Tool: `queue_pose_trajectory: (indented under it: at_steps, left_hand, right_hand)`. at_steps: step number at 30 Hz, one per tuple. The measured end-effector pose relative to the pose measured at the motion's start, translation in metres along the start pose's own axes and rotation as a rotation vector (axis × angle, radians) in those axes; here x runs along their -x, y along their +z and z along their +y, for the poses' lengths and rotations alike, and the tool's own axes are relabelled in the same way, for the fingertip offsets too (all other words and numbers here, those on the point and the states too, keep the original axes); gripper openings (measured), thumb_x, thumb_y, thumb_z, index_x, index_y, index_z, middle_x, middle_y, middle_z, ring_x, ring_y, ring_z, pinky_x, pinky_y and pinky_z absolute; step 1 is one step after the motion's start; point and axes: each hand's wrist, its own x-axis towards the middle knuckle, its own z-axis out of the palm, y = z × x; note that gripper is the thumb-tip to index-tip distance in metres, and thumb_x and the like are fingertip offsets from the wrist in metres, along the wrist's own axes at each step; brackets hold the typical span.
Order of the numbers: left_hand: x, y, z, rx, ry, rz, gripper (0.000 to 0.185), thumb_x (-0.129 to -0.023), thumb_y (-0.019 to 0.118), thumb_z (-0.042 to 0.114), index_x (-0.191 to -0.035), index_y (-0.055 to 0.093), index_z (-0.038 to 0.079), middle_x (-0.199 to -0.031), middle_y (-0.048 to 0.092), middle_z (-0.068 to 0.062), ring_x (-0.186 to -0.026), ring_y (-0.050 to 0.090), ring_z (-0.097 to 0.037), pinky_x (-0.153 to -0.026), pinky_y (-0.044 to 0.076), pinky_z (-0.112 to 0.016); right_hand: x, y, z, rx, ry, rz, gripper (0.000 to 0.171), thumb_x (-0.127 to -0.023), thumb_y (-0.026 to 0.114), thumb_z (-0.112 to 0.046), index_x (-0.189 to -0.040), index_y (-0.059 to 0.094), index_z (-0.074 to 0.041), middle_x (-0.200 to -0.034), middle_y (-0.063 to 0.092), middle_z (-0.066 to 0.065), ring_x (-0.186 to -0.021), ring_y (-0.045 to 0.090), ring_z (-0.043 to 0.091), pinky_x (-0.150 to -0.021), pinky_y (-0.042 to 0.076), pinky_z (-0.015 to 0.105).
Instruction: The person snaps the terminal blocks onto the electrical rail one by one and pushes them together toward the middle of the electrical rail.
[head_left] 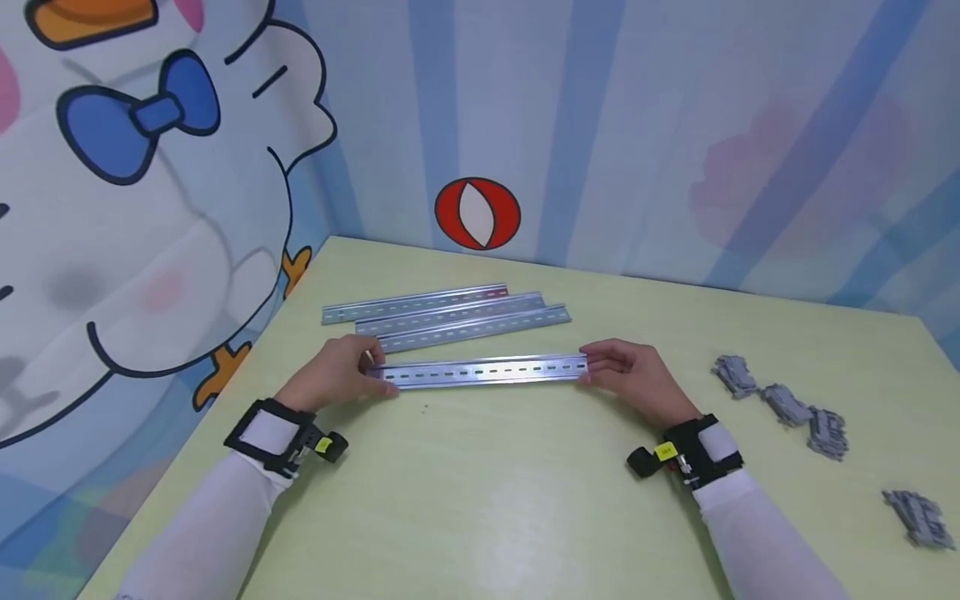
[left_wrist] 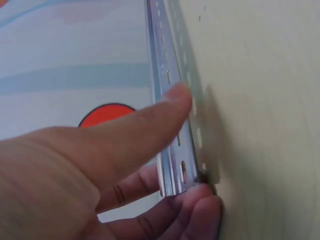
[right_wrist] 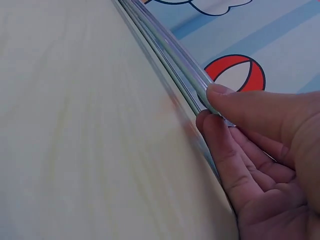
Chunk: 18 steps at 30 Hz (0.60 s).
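A slotted metal DIN rail [head_left: 480,372] lies crosswise between my two hands, close over the table. My left hand [head_left: 341,371] grips its left end, and in the left wrist view the thumb [left_wrist: 150,122] presses across its face while the fingers curl under the end. At the other end my right hand [head_left: 633,379] pinches the rail; the right wrist view shows the thumb [right_wrist: 250,105] on top of the rail [right_wrist: 170,50] and fingers below. Just behind lie several similar rails [head_left: 472,320], side by side and slightly staggered.
On the right of the pale table [head_left: 480,500] lie several small grey slatted pieces: one [head_left: 735,376] toward the back, another [head_left: 918,518] nearer the right edge. A printed backdrop [head_left: 637,125] with stripes and a red ball stands behind the table.
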Motion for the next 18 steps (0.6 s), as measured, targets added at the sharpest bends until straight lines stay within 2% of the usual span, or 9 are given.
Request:
queue_pose_trajectory:
  at_steps: [5, 10, 18]
  left_hand:
    - [-0.004, 0.013, 0.017, -0.062, 0.086, 0.016, 0.035, -0.073, 0.086, 0.016, -0.097, 0.064, 0.005, -0.088, 0.064, -0.008, -0.077, 0.055, -0.021, -0.064, 0.045, -0.03]
    - [-0.009, 0.023, 0.031, -0.103, 0.169, 0.049, 0.031, -0.073, 0.086, 0.013, -0.097, 0.069, 0.004, -0.087, 0.065, -0.007, -0.078, 0.055, -0.02, -0.066, 0.046, -0.03]
    - [-0.02, 0.042, 0.054, -0.101, 0.234, 0.043, 0.032, -0.074, 0.086, 0.018, -0.1, 0.071, 0.008, -0.083, 0.062, -0.003, -0.075, 0.052, -0.017, -0.064, 0.043, -0.029]
  right_hand:
    - [0.021, -0.015, 0.003, 0.014, 0.017, 0.027, 0.054, -0.082, 0.079, -0.029, -0.13, 0.061, -0.012, -0.121, 0.067, 0.009, -0.102, 0.068, 0.014, -0.083, 0.054, 0.02]
    - [0.042, -0.025, 0.007, 0.066, 0.035, 0.069, 0.055, -0.083, 0.078, -0.032, -0.131, 0.06, -0.012, -0.121, 0.066, 0.01, -0.102, 0.067, 0.012, -0.082, 0.054, 0.02]
    - [0.084, -0.046, 0.017, 0.182, 0.059, 0.15, 0.055, -0.084, 0.075, -0.039, -0.132, 0.061, -0.016, -0.117, 0.069, 0.006, -0.101, 0.066, 0.006, -0.079, 0.053, 0.018]
